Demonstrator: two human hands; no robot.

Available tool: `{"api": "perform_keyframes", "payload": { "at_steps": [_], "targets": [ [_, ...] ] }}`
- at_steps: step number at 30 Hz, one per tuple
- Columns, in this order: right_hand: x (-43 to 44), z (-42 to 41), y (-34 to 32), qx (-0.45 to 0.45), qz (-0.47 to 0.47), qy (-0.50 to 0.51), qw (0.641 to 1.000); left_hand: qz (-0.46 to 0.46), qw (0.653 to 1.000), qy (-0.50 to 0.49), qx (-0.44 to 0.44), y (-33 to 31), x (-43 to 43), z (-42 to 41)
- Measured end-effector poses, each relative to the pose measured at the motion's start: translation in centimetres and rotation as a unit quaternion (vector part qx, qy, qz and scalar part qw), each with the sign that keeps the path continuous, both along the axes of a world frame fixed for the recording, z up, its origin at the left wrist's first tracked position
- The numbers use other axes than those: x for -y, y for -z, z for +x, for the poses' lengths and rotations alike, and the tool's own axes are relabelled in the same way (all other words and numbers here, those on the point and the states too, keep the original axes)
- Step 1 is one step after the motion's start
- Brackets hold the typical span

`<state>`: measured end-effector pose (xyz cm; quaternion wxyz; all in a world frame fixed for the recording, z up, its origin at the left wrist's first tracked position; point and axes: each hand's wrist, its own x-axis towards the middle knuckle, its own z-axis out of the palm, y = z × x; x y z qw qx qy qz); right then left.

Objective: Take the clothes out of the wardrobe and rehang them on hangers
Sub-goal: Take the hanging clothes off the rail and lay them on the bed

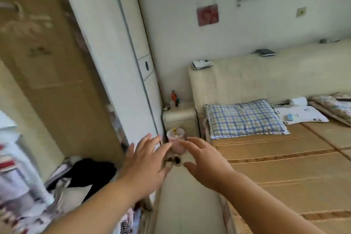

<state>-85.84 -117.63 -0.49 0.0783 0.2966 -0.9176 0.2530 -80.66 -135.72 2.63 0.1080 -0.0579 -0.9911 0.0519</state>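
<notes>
The wardrobe (106, 47) stands at the left, with a tan panel (47, 62) and white door. Clothes (79, 182) lie heaped in its lower part, a black garment among striped and white ones; they are blurred. My left hand (146, 163) reaches forward with fingers spread, empty, above the floor strip beside the wardrobe. My right hand (205, 163) is held out next to it, fingers straight and apart, also empty. No hanger shows in the view.
A bed (284, 167) with a woven mat fills the right, with a checked pillow (243, 118) at its head. A small nightstand (180, 116) and a pink bin (175, 139) stand in the corner ahead. The floor strip between wardrobe and bed is narrow.
</notes>
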Motion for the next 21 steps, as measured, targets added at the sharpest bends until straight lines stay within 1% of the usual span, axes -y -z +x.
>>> {"api": "perform_keyframes", "payload": {
  "at_steps": [5, 8, 11, 13, 15, 18, 21],
  "targets": [
    [12.0, 0.9, -5.8, -0.058, -0.017, -0.094, 0.994, 0.011, 0.991, -0.1, -0.083, -5.5, 10.8, 5.0],
    [17.7, 2.0, -8.7, -0.091, -0.018, -0.152, 0.984, 0.015, 0.98, -0.139, -0.139, -8.2, 15.1, 8.0],
    [22.8, 3.2, -11.9, -0.131, -0.049, -0.193, 0.971, 0.006, 0.964, -0.177, -0.196, -10.7, 18.6, 10.1],
    [25.4, 3.6, -13.7, -0.157, -0.06, -0.219, 0.961, -0.018, 0.955, -0.2, -0.218, -12.3, 19.9, 10.8],
    [28.0, 3.7, -15.7, -0.191, -0.061, -0.243, 0.949, -0.06, 0.942, -0.229, -0.239, -14.2, 20.9, 11.6],
    [31.0, 3.2, -18.6, -0.232, -0.08, -0.271, 0.931, -0.098, 0.922, -0.238, -0.288, -16.7, 21.7, 12.3],
    [34.2, 2.0, -21.8, -0.257, -0.106, -0.3, 0.913, -0.16, 0.891, -0.261, -0.335, -19.6, 22.7, 12.6]
  ]
}}
